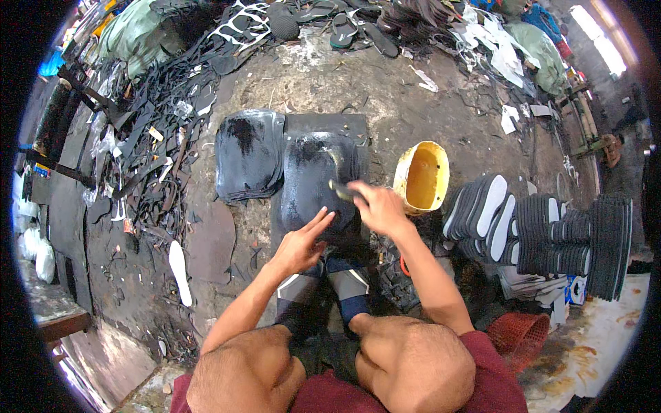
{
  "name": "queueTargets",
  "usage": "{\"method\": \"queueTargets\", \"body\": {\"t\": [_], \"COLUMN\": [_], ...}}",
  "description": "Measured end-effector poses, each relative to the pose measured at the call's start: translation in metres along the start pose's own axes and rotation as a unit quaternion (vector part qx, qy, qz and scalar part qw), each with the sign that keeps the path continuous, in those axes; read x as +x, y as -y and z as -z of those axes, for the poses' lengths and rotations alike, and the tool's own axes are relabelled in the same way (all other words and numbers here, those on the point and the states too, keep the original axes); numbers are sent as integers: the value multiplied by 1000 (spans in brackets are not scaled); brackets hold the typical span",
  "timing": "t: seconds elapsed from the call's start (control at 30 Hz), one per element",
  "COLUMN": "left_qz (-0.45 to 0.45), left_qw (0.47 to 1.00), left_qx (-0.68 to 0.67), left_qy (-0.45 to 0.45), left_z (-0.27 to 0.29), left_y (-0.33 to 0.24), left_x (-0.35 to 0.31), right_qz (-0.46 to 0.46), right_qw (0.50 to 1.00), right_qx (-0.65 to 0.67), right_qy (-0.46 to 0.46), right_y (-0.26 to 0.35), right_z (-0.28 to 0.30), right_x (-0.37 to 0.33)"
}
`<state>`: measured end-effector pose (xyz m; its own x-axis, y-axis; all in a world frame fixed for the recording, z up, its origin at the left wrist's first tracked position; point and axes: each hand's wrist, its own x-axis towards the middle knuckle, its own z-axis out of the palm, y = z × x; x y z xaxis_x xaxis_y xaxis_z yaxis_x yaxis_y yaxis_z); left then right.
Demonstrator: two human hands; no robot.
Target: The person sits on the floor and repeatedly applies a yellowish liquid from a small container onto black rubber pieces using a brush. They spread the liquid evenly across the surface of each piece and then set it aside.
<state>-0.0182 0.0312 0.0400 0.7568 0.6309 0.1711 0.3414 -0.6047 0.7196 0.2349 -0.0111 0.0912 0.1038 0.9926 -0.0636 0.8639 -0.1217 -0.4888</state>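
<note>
A black rubber sheet [303,182] lies in front of my feet on a stack of similar sheets, its surface partly coated with something wet and shiny. My left hand [301,246] is at its near edge, with the index and middle fingers stretched out on the sheet. In my right hand [381,210] is a small brush [341,188], its tip over the right part of the sheet; I cannot tell if the tip touches. Beside it on the left lies a second stack of dark sheets [249,155], the top one also glossy with a dull dark patch.
A yellow container [403,182] with amber liquid stands right of the sheets. Further right are stacked black and white soles [482,210] and a red basket [521,337]. Black scraps [148,148] heap up at left. Sandals [342,31] lie at the far side; a white insole [180,273] lies near left.
</note>
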Motion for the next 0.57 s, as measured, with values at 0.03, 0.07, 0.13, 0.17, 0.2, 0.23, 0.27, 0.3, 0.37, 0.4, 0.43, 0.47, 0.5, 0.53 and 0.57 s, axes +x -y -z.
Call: {"method": "queueTargets", "body": {"t": [0.03, 0.07, 0.13, 0.17, 0.2, 0.23, 0.27, 0.3, 0.37, 0.4, 0.43, 0.47, 0.5, 0.53, 0.57], "left_qz": [11, 95, 181, 202, 223, 196, 168, 137, 25, 2, 9, 16, 18, 23, 35], "left_qw": [996, 982, 936, 928, 918, 927, 939, 961, 989, 995, 995, 991, 989, 986, 982], "left_qx": [-63, -120, -204, -189, -174, -121, -86, -62, -13, 56, 93, 131, 141, 154, 170], "left_qy": [-66, -108, -220, -248, -276, -296, -287, -233, -142, -82, -23, 36, 47, 58, 67], "left_z": [0, 3, 8, 10, 11, 11, 13, 8, -9, -15, -22, -26, -31, -36, -38], "left_y": [-1, -3, -2, 3, 8, 14, 10, 8, -1, -5, -10, -9, -5, 3, 16], "left_x": [-5, -12, -20, -21, -21, -23, -25, -29, -22, -23, -20, -16, -15, -15, -20], "right_qz": [28, 35, 51, 79, 108, 110, 112, 84, 55, 90, 119, 118, 114, 112, 106], "right_qw": [999, 999, 998, 996, 992, 992, 987, 988, 990, 984, 978, 988, 981, 957, 930], "right_qx": [16, -5, -38, -11, 16, 61, 108, 111, 45, 30, -4, -77, -150, -220, -219], "right_qy": [-27, -17, 25, 41, 57, 11, -29, -62, -120, -152, -174, -65, 45, 153, 274], "right_y": [-1, 6, 16, 22, 26, 34, 44, 55, 45, 33, 19, 21, 23, 31, 67], "right_z": [-8, -15, -33, -33, -31, -19, 2, 32, 52, 44, 30, 16, 1, -8, 12], "right_x": [-26, -47, -86, -96, -101, -88, -69, -44, 9, 40, 63, 67, 68, 74, 79]}}
